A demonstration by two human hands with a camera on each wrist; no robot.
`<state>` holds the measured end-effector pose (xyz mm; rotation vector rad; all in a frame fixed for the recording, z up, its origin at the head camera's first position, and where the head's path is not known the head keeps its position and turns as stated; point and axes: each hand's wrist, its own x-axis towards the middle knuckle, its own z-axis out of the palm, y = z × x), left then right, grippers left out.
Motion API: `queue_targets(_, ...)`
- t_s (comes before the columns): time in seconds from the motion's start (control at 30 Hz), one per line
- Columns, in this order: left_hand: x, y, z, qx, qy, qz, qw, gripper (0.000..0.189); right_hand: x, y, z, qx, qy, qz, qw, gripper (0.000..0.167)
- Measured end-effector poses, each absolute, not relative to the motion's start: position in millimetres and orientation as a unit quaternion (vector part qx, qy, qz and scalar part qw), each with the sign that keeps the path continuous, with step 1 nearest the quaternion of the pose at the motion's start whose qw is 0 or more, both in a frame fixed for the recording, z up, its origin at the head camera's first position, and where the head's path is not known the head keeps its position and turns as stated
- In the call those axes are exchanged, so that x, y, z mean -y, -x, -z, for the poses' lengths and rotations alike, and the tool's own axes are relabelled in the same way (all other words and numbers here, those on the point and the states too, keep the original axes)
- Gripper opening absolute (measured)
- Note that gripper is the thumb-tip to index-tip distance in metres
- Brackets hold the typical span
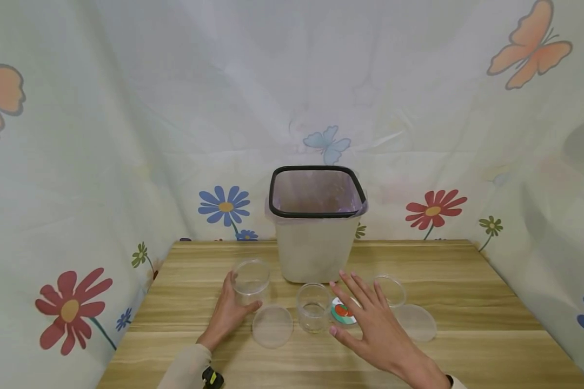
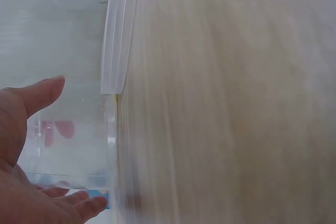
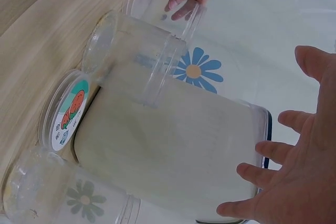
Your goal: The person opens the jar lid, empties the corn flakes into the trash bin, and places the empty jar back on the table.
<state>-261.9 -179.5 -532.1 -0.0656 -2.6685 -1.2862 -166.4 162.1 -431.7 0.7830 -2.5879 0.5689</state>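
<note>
My left hand (image 1: 230,310) holds a clear plastic jar (image 1: 251,276) that stands on the table, thumb on one side and fingers on the other. A second clear jar (image 1: 314,309) stands in the middle, and a third (image 3: 86,192) is partly hidden behind my right hand in the head view. My right hand (image 1: 377,329) hovers with its fingers spread and nothing in it, over a lid (image 1: 342,314) with a red, green and white label. One translucent lid (image 1: 272,327) lies by the left jar, another (image 1: 417,323) at the right.
A white bin (image 1: 316,248) with a black rim and a liner stands behind the jars. The wood-grain table (image 1: 190,281) ends at a curtain (image 1: 175,135) printed with flowers and butterflies, which rises at the back and sides.
</note>
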Motion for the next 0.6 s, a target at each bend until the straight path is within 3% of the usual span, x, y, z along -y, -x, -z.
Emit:
queue_targets(0.33, 179, 258, 526, 0.902, 0.01, 0.425, 0.074, 0.123, -164, 170, 433, 0.919, -0.282, -0.195, 0.195, 0.077)
queue_targets(0.6, 176, 251, 507, 0.909, 0.039, 0.402, 0.107, 0.126, -166, 172, 432, 0.922, -0.272, -0.201, 0.187, 0.077)
